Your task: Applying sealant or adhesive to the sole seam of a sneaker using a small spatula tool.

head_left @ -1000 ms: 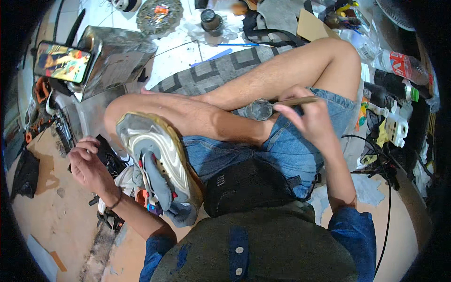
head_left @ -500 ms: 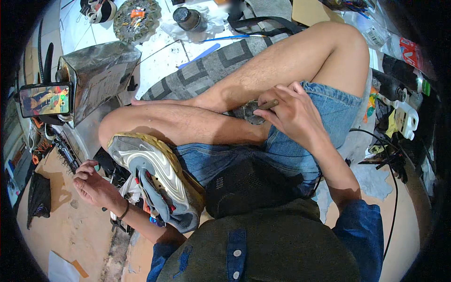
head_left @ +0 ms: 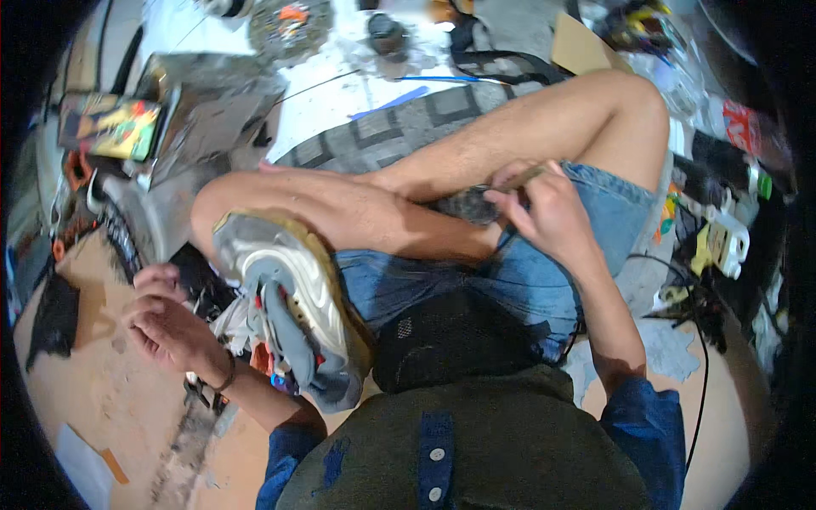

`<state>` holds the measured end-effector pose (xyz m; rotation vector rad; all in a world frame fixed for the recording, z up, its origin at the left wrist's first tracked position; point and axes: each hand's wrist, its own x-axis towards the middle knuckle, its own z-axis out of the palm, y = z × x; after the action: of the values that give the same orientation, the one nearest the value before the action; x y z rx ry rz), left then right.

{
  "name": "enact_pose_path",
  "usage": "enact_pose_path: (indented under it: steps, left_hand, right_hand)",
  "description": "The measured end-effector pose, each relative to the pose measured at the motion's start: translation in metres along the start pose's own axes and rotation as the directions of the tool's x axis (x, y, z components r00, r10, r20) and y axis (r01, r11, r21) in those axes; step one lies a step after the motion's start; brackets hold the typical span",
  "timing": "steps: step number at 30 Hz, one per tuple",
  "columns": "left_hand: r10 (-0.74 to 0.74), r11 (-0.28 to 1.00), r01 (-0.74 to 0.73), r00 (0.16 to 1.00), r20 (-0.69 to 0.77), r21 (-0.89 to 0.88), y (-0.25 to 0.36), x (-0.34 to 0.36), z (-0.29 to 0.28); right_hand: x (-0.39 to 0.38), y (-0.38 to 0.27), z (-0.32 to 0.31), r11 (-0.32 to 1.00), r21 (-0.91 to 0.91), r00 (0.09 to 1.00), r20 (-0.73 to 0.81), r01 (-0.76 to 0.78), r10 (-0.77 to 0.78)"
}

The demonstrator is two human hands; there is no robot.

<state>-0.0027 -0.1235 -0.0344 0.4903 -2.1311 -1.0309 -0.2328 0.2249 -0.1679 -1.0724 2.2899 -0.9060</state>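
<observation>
A grey and white sneaker (head_left: pixel 293 293) with a yellowish sole edge rests on its side on my left thigh, against my left forearm. My left hand (head_left: pixel 174 327) is raised beyond it at the left, fingers curled inward and blurred; whatever they hold is hidden. Over the right leg of my denim shorts, my right hand (head_left: pixel 544 208) pinches a short brown stick (head_left: pixel 529 177) between thumb and fingers. Just under its fingertips, between my legs, lies a dark grey, roughly round thing (head_left: pixel 466 205), partly covered and too blurred to name.
A phone (head_left: pixel 110 126) with a lit screen stands at the left, beside a metal can (head_left: pixel 217 102). Ahead are a dark jar (head_left: pixel 388 36), a blue brush (head_left: pixel 438 79) and a cluttered dish (head_left: pixel 289 30). A white jug (head_left: pixel 733 242) and a black cable (head_left: pixel 701 340) are at right.
The whole view has shifted and blurred, with things ahead now farther right. My left hand has turned and its fingers are more curled. The right hand still grips the brown stick.
</observation>
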Motion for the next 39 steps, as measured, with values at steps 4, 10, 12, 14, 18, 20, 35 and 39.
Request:
enact_pose_path:
  steps: [4, 10, 12, 14, 18, 20, 35, 39]
  left_hand:
    - [0.259, 0.966, -0.251, 0.947, 0.191, -0.067, 0.048, 0.010, 0.048]
    - [0.438, 0.859, -0.219, 0.783, 0.442, -0.463, 0.135, 0.009, 0.080]
    - [0.881, 0.406, -0.830, 0.466, -0.076, -0.381, 0.103, 0.005, 0.121]
    - [0.837, 0.471, -0.789, 0.541, -0.081, -0.395, 0.104, -0.005, 0.112]
    - [0.627, 0.695, -0.576, 0.778, -0.027, -0.431, 0.123, -0.025, 0.078]
    - [0.502, 0.777, -0.447, 0.865, 0.009, -0.443, 0.134, -0.033, 0.068]
    - [-0.074, 0.929, 0.079, 0.997, 0.027, -0.361, -0.007, -0.011, 0.031]
    - [-0.236, 0.929, 0.203, 0.969, -0.073, -0.309, -0.061, -0.009, 0.050]
  right_hand:
    - [-0.009, -0.003, -0.015, 1.000, 0.015, 0.999, -0.052, 0.012, -0.012]
    - [-0.017, -0.019, -0.013, 0.994, 0.065, 0.988, -0.117, -0.090, 0.097]
    - [-0.019, -0.023, -0.020, 0.982, 0.060, 0.973, -0.142, -0.178, 0.185]
    - [-0.022, -0.013, -0.016, 0.998, 0.014, 0.994, -0.092, -0.058, 0.059]
    - [-0.018, -0.036, -0.016, 0.986, 0.100, 0.961, -0.231, -0.132, 0.152]
    - [-0.024, -0.022, -0.012, 0.999, -0.020, 0.990, -0.135, -0.034, 0.031]
    - [0.031, -0.059, -0.001, 0.521, 0.853, 0.890, -0.258, 0.026, 0.376]
    - [0.094, -0.123, 0.041, 0.522, 0.847, 0.993, -0.118, 0.102, -0.001]
